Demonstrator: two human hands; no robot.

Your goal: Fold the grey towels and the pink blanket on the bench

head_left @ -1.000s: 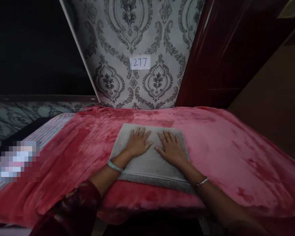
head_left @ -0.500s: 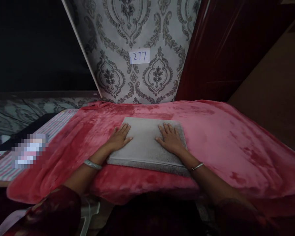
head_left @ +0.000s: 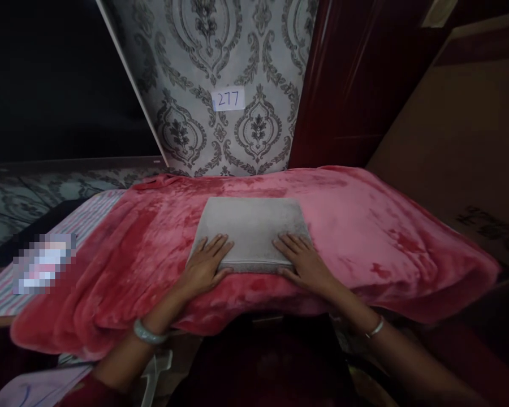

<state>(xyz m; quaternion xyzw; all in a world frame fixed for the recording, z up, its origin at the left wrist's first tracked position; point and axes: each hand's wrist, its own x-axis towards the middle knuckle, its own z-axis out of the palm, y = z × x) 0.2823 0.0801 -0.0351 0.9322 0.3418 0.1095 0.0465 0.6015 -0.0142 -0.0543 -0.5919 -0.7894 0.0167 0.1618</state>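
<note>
A folded grey towel (head_left: 250, 226) lies flat on a pink-red plush blanket (head_left: 365, 237) that covers a raised surface. My left hand (head_left: 206, 267) rests flat at the towel's near left corner, its fingers spread onto the cloth. At the near right corner lies my right hand (head_left: 303, 261), palm down, fingers on the towel's front edge. Neither hand grips anything. A bangle sits on each wrist.
A patterned grey wall panel with a paper label reading 277 (head_left: 228, 99) stands behind the blanket. A dark red door (head_left: 343, 85) is to the right, a striped sheet (head_left: 80, 220) to the left. The blanket's front edge hangs over a dark gap.
Both hands have slid back from the towel's middle to its near edge, the left first moving out to the left side. The camera has pulled back a little.
</note>
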